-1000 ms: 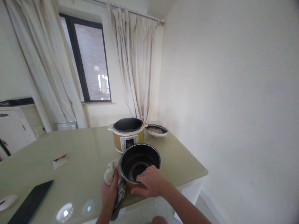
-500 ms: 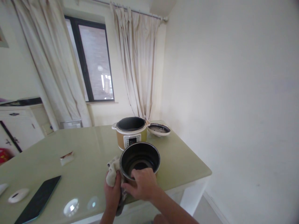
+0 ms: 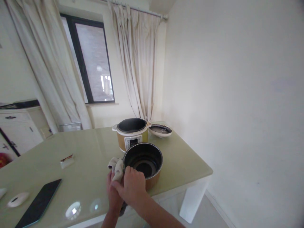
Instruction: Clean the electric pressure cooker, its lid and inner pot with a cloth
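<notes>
A black-lined inner pot (image 3: 143,161) with a copper outside stands on the green glass table (image 3: 90,155) near its front edge. My right hand (image 3: 130,186) grips the pot's near left rim, fingers curled over it. Under and beside it, my left hand (image 3: 111,193) presses a beige cloth (image 3: 116,167) against the pot's left side. Behind the pot sits a yellow pressure cooker body (image 3: 131,135), open, with its lid (image 3: 161,130) lying to its right.
A dark phone (image 3: 39,202) and a small white dish (image 3: 14,199) lie at the table's left front. A small packet (image 3: 67,161) rests mid-left. White cabinet (image 3: 16,133), curtains and window stand behind. A bare wall runs along the right.
My right hand has slid from the pot's near right rim round to its left, over the cloth. The left hand with the cloth has risen along the pot's side.
</notes>
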The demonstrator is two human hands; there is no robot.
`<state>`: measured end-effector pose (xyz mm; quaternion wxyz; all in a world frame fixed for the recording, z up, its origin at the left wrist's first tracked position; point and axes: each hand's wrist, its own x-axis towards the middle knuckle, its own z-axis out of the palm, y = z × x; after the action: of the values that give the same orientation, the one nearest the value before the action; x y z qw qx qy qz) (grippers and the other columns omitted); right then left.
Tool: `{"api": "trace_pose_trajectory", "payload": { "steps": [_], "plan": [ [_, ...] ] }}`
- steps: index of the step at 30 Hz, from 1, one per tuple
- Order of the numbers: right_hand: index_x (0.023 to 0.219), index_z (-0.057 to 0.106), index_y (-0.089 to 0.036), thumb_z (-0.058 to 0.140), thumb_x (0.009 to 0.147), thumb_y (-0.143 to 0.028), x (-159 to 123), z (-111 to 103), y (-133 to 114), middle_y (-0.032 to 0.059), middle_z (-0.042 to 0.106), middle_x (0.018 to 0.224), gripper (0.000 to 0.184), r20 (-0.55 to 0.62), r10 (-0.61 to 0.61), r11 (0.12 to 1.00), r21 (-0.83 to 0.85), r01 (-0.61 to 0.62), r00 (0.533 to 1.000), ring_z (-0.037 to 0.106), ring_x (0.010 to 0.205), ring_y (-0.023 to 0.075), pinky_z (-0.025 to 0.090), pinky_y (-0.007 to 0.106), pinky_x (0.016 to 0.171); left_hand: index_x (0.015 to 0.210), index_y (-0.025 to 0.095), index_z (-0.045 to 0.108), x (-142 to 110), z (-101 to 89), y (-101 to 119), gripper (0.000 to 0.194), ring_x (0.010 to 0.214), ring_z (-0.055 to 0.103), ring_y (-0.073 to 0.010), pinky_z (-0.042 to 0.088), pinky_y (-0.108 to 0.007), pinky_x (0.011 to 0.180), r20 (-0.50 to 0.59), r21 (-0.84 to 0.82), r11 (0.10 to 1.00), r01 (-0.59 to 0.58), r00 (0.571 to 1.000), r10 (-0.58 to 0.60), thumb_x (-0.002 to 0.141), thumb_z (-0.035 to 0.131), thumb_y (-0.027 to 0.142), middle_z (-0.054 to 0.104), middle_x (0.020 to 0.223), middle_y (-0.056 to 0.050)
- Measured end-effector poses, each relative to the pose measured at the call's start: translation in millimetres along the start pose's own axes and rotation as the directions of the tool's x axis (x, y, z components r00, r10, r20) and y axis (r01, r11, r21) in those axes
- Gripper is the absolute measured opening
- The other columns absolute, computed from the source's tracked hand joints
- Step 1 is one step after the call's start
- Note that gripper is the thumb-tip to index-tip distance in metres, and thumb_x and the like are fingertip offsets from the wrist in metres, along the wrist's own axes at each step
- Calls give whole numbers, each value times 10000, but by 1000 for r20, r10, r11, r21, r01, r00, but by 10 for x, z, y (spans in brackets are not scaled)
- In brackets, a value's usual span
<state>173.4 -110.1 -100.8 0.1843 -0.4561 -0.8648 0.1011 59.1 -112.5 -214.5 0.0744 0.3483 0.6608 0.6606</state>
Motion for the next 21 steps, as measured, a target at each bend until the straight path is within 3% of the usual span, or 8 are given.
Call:
{"api": "trace_pose_trajectory", "payload": {
  "steps": [2, 5, 8, 10, 12, 15, 18, 21],
  "plan": [
    [1069, 708, -165, 623, 893, -768, -27, -45, 190, 147, 790, 934, 634, 16, -41, 999, -25, 41, 999, 765, 842, 339, 515, 392, 717, 1176, 199, 672, 23, -9, -2, 643, 1162, 706, -352, 576, -483, 1018, 49, -61, 997, 55, 997, -52, 784, 677, 709, 736, 1243, -146],
    [906, 721, -218, 618, 825, -872, -92, -138, 772, 81, 786, 808, 667, 23, -191, 978, -82, 192, 981, 740, 730, 273, 427, 325, 657, 1208, 186, 684, 79, -3, -2, 641, 1124, 733, -352, 589, -509, 982, 59, -59, 987, 151, 987, -147, 807, 690, 687, 779, 1173, -135],
    [718, 680, -230, 616, 804, -904, -123, -188, 1390, 8, 724, 641, 683, -26, -349, 935, -78, 346, 937, 666, 619, 179, 326, 291, 628, 1168, 179, 718, 138, 37, -2, 667, 1118, 741, -377, 590, -537, 969, 82, 11, 984, 176, 981, -176, 785, 689, 723, 800, 1115, -138],
    [645, 641, -221, 570, 814, -928, -119, -176, 1665, -11, 668, 563, 731, -96, -422, 906, -74, 416, 901, 609, 567, 144, 286, 296, 628, 1137, 178, 736, 158, 61, 5, 671, 1085, 752, -384, 599, -540, 946, 117, 39, 985, 168, 978, -172, 768, 694, 736, 810, 1071, -133],
    [609, 610, -213, 493, 831, -957, -113, -140, 1794, -13, 624, 523, 785, -179, -457, 889, -77, 451, 871, 564, 536, 128, 263, 309, 627, 1106, 173, 747, 158, 60, 17, 672, 1067, 758, -386, 607, -543, 936, 99, 48, 981, 187, 977, -191, 763, 692, 748, 815, 1056, -137],
    [607, 591, -207, 405, 869, -959, -127, -105, 1790, -1, 612, 524, 818, -254, -453, 891, -86, 447, 854, 527, 523, 125, 249, 323, 628, 1085, 165, 750, 140, 4, 62, 671, 1034, 772, -372, 641, -518, 870, 1, -35, 963, 267, 964, -267, 771, 688, 755, 824, 1035, -140],
    [633, 601, -206, 376, 895, -945, -159, -142, 1728, 10, 634, 562, 815, -227, -440, 897, -63, 438, 869, 551, 556, 139, 264, 320, 642, 1051, 167, 747, 142, -62, 210, 637, 953, 778, -350, 663, -473, 744, -103, -153, 941, 302, 942, -319, 765, 718, 736, 824, 977, -130],
    [712, 655, -216, 386, 904, -937, -181, -204, 1717, 8, 673, 631, 793, -177, -423, 902, 15, 432, 889, 597, 616, 158, 308, 311, 675, 1072, 175, 729, 173, -54, 550, 609, 945, 762, -327, 654, -455, 762, -186, -222, 947, 231, 944, -274, 765, 745, 700, 807, 1034, -125]
  ]
}}
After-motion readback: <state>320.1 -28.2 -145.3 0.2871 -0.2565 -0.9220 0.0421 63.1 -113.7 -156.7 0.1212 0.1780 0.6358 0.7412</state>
